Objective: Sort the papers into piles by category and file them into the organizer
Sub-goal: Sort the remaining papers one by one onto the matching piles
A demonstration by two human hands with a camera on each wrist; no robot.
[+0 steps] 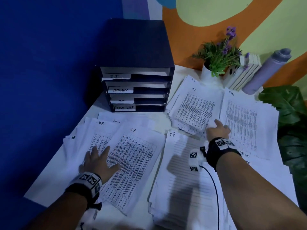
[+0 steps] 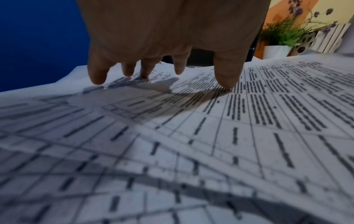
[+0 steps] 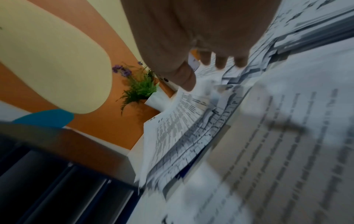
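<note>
Printed sheets cover the white table (image 1: 54, 176). My left hand (image 1: 98, 161) lies flat with fingers spread on a tabled sheet marked H.R. (image 1: 132, 163) in the loose spread at the near left; in the left wrist view the fingertips (image 2: 226, 81) touch that sheet (image 2: 249, 121). My right hand (image 1: 219, 130) reaches out with loose fingers where the far H.R. pile (image 1: 196, 105) meets the Admin pile (image 1: 244, 118), and holds nothing (image 3: 205, 74). An I.T. pile (image 1: 187, 180) lies under my right forearm. The dark organizer (image 1: 137, 87) stands at the back, its slots labelled IT, ADMIN, H.R and TASK LIST.
A potted plant (image 1: 217, 58), white books (image 1: 245, 72) and a grey bottle (image 1: 269, 70) stand along the back right wall. A big green leaf (image 1: 292, 113) overhangs the table's right edge. A blue wall runs along the left side.
</note>
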